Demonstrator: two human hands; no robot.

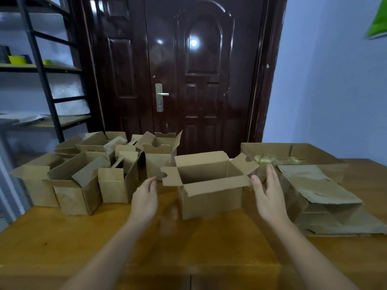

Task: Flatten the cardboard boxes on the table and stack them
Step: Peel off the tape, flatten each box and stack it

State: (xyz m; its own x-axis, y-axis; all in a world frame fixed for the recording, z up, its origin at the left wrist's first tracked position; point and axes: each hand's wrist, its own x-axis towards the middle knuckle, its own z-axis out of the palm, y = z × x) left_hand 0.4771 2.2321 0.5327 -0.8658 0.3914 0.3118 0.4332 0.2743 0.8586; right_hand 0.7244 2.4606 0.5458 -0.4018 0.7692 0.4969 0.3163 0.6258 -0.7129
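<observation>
Two bare forearms are reaching forward over the wooden table [62, 237]. The left hand [144, 198] is hovering just left of an open box [209, 185], its fingers relaxed and lightly bent, fingertips close to the box's left flap; whether they are touching it I cannot tell. The right hand [268, 195] is hovering at the box's right side with fingers straight and spread, the thumb near the corner of the front flap, holding nothing.

The open box is sitting upright in the middle of the table, all four top flaps folded outward.

To the right, a pile of flattened boxes [326, 197] is lying on the table, and behind it a large flattened box [293, 152] is lying with a patch of yellowish tape on it.

To the left, a cluster of unflattened boxes [83, 174] is standing close together, flaps open at different angles.

Beyond the table, a dark brown door [199, 70] with a metal handle is standing closed, with a metal shelf [41, 68] on the left.
</observation>
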